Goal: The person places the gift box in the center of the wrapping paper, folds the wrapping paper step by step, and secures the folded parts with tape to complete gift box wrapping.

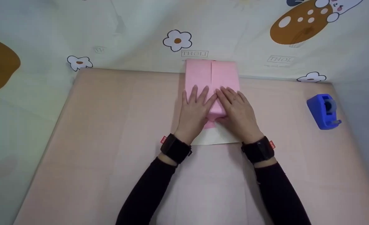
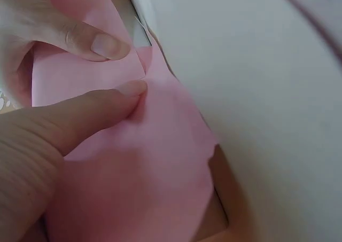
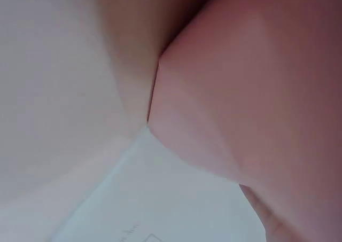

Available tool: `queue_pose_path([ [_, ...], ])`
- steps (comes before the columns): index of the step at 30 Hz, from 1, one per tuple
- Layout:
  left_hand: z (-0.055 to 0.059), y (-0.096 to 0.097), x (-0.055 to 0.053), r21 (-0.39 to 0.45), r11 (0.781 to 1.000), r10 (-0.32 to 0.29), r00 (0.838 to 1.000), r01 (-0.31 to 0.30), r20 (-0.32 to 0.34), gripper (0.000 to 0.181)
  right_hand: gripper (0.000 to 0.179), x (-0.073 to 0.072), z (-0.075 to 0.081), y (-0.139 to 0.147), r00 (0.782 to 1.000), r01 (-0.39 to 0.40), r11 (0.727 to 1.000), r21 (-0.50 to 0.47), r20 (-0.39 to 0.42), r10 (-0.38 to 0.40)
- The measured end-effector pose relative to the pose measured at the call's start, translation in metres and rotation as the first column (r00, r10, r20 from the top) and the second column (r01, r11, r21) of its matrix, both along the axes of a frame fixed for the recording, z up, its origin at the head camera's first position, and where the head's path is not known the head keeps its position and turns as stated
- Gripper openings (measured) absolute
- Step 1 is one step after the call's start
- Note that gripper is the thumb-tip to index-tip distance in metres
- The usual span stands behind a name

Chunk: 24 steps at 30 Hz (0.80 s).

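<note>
Pink paper point(image 1: 200, 73), folded into a long packet with a seam down its upper face, lies at the table's far edge. My left hand point(image 1: 194, 111) rests on its left half with straight, spread fingers. On the right half lies my right hand point(image 1: 241, 114), fingers straight and close together. Both thumbs reach to the packet's near end. In the left wrist view a lower thumb point(image 2: 99, 114) and an upper thumb point(image 2: 80, 36) press the creased paper beside a small fold. The right wrist view shows a pink side face point(image 3: 224, 103) close up.
Pale paper point(image 1: 221, 137) shows under the packet's near end. A blue tape dispenser point(image 1: 323, 112) stands at the right of the table point(image 1: 109, 125). Behind the table hangs a light patterned sheet point(image 1: 134, 37) with flowers printed on it.
</note>
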<state>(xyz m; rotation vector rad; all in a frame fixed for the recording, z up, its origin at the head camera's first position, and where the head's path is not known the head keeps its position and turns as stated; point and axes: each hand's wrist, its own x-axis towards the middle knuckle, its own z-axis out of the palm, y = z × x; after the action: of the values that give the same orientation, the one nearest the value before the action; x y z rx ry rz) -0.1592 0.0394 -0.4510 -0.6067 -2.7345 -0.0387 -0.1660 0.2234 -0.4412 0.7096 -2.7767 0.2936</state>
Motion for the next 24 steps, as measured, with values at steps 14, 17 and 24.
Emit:
queue_pose_path([
  [14, 0.0043, -0.0002, -0.0045, -0.014, 1.000, -0.016, 0.999, 0.017, 0.044, 0.085, 0.104, -0.0005, -0.0039, 0.0039, 1.000, 0.002, 0.997, 0.079, 0.025, -0.004],
  [17, 0.0035, 0.0010, -0.0042, 0.001, 1.000, 0.023, 0.999, -0.023, 0.036, 0.093, 0.101, -0.0016, -0.0013, 0.0048, 0.999, -0.029, 0.997, 0.067, 0.042, 0.026],
  [24, 0.0001, 0.0029, -0.0026, 0.012, 0.998, 0.063, 0.998, -0.063, -0.004, 0.096, 0.099, -0.0061, 0.0011, 0.0053, 0.998, -0.050, 0.998, 0.043, 0.047, 0.048],
])
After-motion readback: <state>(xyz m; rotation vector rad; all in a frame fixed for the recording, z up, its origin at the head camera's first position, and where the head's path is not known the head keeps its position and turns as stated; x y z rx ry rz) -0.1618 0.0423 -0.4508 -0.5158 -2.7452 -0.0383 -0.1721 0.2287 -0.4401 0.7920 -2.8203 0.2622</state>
